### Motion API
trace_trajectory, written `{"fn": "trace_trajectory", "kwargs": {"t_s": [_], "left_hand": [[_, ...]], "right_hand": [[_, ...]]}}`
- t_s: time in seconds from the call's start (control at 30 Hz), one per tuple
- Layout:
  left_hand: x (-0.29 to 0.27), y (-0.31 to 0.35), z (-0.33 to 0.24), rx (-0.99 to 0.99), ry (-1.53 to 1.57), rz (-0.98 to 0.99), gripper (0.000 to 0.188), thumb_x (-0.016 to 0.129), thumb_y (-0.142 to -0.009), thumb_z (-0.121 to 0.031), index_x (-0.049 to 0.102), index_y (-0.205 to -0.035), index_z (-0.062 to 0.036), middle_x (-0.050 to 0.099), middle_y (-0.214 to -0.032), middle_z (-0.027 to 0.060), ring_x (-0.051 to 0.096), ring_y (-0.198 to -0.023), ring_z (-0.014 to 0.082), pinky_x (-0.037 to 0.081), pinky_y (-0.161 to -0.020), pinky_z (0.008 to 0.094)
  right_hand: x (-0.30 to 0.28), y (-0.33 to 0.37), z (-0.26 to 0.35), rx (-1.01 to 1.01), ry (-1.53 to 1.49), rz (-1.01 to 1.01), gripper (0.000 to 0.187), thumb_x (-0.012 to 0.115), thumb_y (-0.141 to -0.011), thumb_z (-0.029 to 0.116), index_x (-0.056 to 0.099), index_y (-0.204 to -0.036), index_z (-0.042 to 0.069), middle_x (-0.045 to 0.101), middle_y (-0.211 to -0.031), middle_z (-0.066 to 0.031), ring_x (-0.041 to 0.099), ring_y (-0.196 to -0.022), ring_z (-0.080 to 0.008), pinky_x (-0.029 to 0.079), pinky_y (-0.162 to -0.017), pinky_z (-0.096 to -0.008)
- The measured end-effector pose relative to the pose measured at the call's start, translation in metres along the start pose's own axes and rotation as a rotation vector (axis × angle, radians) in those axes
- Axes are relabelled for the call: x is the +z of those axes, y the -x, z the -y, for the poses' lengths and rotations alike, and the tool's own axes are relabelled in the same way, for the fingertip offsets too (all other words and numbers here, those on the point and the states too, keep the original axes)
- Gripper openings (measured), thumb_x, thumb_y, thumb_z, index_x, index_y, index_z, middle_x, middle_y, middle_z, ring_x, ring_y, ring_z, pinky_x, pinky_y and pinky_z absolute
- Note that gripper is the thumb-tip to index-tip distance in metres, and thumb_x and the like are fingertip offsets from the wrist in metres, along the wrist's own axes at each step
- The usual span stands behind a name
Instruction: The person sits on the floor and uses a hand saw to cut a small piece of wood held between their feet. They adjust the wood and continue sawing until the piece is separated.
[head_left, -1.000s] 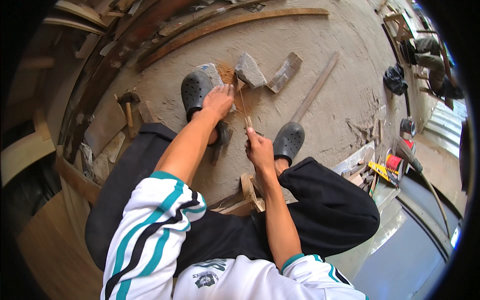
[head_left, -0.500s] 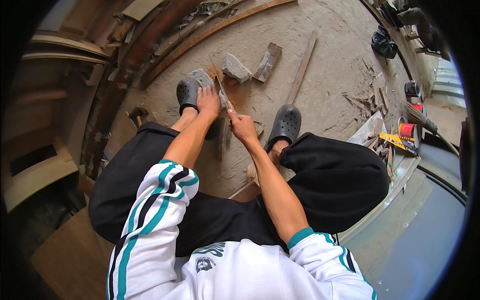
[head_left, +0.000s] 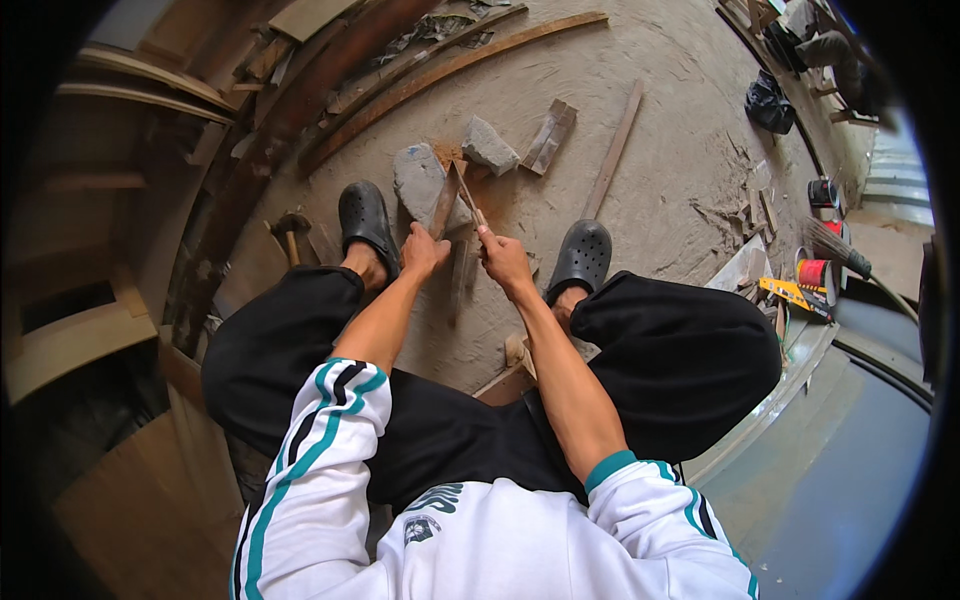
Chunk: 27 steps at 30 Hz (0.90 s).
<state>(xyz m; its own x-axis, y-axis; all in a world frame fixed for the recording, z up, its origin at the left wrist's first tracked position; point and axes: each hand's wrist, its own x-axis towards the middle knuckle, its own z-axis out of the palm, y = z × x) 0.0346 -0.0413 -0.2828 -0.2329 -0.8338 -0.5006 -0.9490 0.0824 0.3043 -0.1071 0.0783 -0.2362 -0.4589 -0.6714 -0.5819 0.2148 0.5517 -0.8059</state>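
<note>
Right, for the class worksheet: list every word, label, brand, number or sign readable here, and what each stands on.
I don't copy out printed words, but these carry print:
White top: large dark-green letters on the chest.
Crest below them: any text too small to read.
Yellow-and-black strip: marks too small to read.
Red-labelled can: too small to read.

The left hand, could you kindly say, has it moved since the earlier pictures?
Yes: the left hand has moved toward the person, farther from the smaller grey block.
</note>
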Motion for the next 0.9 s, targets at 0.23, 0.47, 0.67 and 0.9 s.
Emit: {"fn": "trace_trajectory", "kwargs": {"t_s": [0.23, 0.47, 0.67, 0.9], "left_hand": [[0.007, 0.009, -0.007, -0.131, 0.229, 0.056, 0.087, 0.063, -0.078, -0.067, 0.046, -0.122, 0.0059, 0.064, -0.113, 0.0298, 0.062, -0.109, 0.0438, 0.047, -0.095, 0.0472], [0.015, 0.017, 0.0, -0.059, 0.252, -0.074, 0.076, 0.063, -0.083, -0.063, 0.049, -0.121, 0.002, 0.067, -0.105, 0.0286, 0.063, -0.103, 0.0453, 0.048, -0.089, 0.0513], [0.007, 0.016, -0.013, 0.006, 0.23, -0.027, 0.067, 0.061, -0.087, -0.056, 0.046, -0.123, -0.002, 0.065, -0.111, 0.0258, 0.062, -0.104, 0.0455, 0.049, -0.087, 0.0532], [0.0, 0.007, -0.032, 0.116, 0.215, -0.245, 0.05, 0.058, -0.093, -0.04, 0.045, -0.122, -0.0018, 0.047, -0.121, 0.0228, 0.055, -0.11, 0.0461, 0.046, -0.088, 0.0554]], "right_hand": [[-0.006, 0.009, -0.009, 0.087, -0.123, 0.077, 0.049, 0.057, -0.097, 0.047, 0.06, -0.072, 0.004, 0.05, -0.059, 0.0003, 0.044, -0.047, -0.0094, 0.032, -0.044, -0.026], [-0.007, 0.03, 0.016, 0.151, -0.246, 0.095, 0.045, 0.057, -0.096, 0.047, 0.057, -0.073, 0.008, 0.049, -0.059, 0.002, 0.042, -0.046, -0.0087, 0.032, -0.043, -0.0257], [-0.012, 0.049, 0.034, 0.171, -0.248, 0.087, 0.043, 0.06, -0.094, 0.047, 0.056, -0.074, 0.01, 0.047, -0.058, 0.0033, 0.039, -0.045, -0.0082, 0.031, -0.043, -0.0253], [-0.008, 0.037, 0.034, 0.068, -0.167, 0.158, 0.039, 0.06, -0.096, 0.04, 0.057, -0.076, 0.007, 0.048, -0.06, 0.0022, 0.042, -0.049, -0.0088, 0.033, -0.046, -0.0254]]}}
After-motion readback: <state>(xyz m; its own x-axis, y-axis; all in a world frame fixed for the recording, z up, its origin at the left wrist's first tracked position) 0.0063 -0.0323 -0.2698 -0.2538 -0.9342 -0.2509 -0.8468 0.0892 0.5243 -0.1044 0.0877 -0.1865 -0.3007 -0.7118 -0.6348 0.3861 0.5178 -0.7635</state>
